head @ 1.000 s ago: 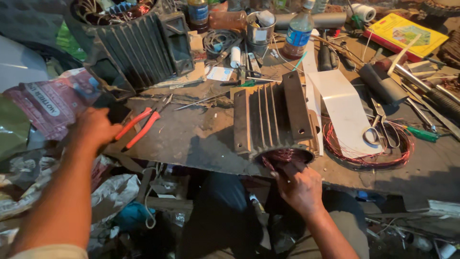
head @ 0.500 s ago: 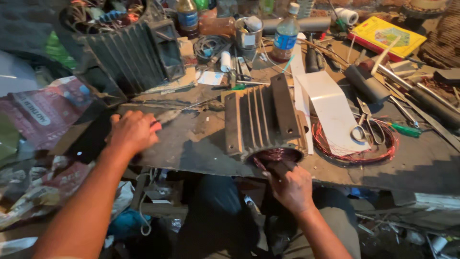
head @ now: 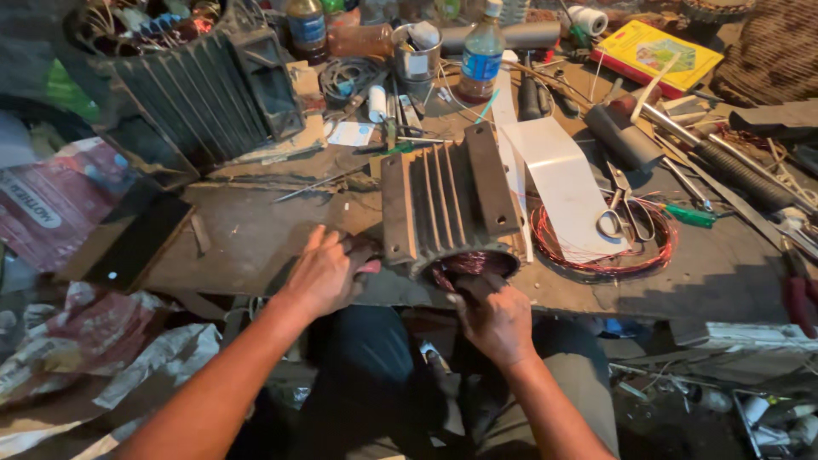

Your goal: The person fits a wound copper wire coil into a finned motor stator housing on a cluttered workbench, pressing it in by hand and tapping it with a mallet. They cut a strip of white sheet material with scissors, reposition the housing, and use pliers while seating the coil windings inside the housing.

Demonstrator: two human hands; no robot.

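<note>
My left hand (head: 328,274) is curled nearly closed around a pair of pliers with pinkish-red handles (head: 368,267); only a bit of handle shows between my fingers, and the tool's tip is hidden behind my knuckles, right beside the left flank of the grey finned metal motor housing (head: 443,200). That housing lies on its side at the near edge of the dark, scuffed bench (head: 247,234), its open end facing me, with the reddish copper winding (head: 473,264) showing inside the bore.

My right hand (head: 494,319) is below that opening, fingers bent in a loose fist, the fingertips pressed up against the lower lip of the housing and the winding. Whether it is gripping anything in there I cannot tell; the knuckles cover it.

Just right of the housing a white sheet of stiff paper (head: 562,183) lies across a loose coil of red copper wire (head: 652,255), and a pair of steel scissors (head: 626,217) rests on both. Further back stand a clear plastic bottle with a blue label (head: 482,55) and a small metal tin (head: 417,53). To the back left sits a second, larger black finned housing (head: 204,98), well apart from my hands.
</note>
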